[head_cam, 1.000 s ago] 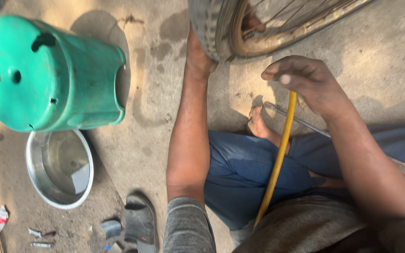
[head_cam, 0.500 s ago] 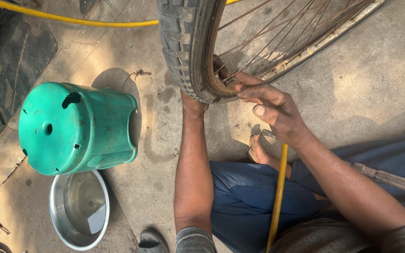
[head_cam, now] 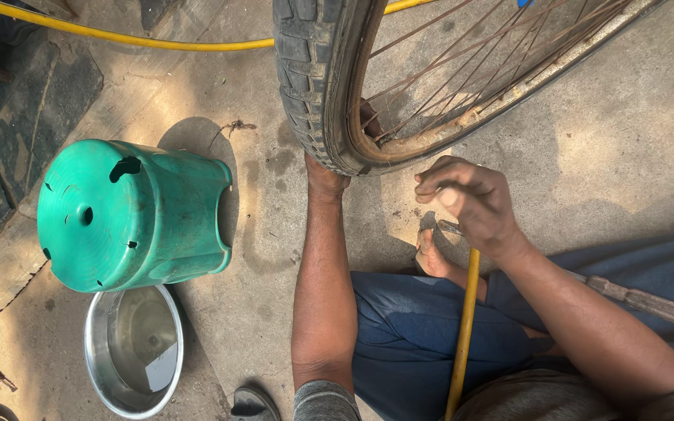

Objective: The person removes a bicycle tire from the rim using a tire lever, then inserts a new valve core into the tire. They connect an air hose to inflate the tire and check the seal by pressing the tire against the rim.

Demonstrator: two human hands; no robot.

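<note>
Bicycle wheel (head_cam: 431,86) stood upright at 12 o'clock from both hands, tyre (head_cam: 313,78) edge-on, long axis running 12 to 6, rim curving off toward 2 o'clock; left hand (head_cam: 325,178) nearer, pressed up under tyre at its lowest point, fingers hidden behind rubber, so cannot tell how far closed; right hand (head_cam: 470,199) just below rim, apart from left, curled shut on yellow hose (head_cam: 464,327) end; hose ran down to 6 o'clock over blue trousers (head_cam: 423,335); green plastic stool (head_cam: 134,214) and steel bowl (head_cam: 99,374) lay at 9 o'clock.
</note>
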